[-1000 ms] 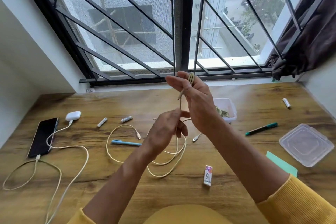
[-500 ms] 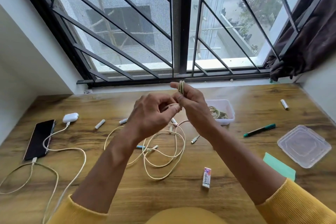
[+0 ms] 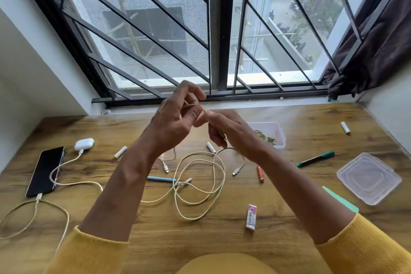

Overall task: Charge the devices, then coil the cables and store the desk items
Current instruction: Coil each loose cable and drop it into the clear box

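Both our hands meet at frame centre, left hand (image 3: 175, 118) pinching the cream cable (image 3: 200, 184) against the coil gripped in our right hand (image 3: 224, 131), while the slack hangs straight below, looped on the desk (image 3: 311, 118).
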`<state>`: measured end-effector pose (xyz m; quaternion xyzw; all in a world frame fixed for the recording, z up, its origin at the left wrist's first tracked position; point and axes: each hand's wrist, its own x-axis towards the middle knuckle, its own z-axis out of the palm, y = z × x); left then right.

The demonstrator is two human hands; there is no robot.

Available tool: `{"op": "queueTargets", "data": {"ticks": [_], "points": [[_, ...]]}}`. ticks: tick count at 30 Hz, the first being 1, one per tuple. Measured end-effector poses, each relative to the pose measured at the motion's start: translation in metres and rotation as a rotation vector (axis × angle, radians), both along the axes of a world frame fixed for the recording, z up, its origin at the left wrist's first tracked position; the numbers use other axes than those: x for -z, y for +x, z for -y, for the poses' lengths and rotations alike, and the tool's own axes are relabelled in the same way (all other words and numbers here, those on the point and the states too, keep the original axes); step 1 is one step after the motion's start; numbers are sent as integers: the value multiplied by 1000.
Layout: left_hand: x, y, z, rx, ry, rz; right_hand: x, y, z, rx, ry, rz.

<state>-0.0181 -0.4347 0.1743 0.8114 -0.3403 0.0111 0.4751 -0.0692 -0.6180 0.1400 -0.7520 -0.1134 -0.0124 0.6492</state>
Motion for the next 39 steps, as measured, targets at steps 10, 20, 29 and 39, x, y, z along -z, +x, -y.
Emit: {"op": "queueTargets", "data": {"ticks": [10, 20, 29, 39], "points": [[13, -2, 0, -44, -302, -129, -15, -9, 1, -203, 165, 14], [41, -1, 4, -105, -328, -175, 2, -10, -3, -246, 378, -79], [70, -38, 22, -265, -30, 64, -9, 1, 0, -188, 876, -58], [54, -70, 27, -57, 207, 70, 10, 5, -2, 235, 527, 2]]}}
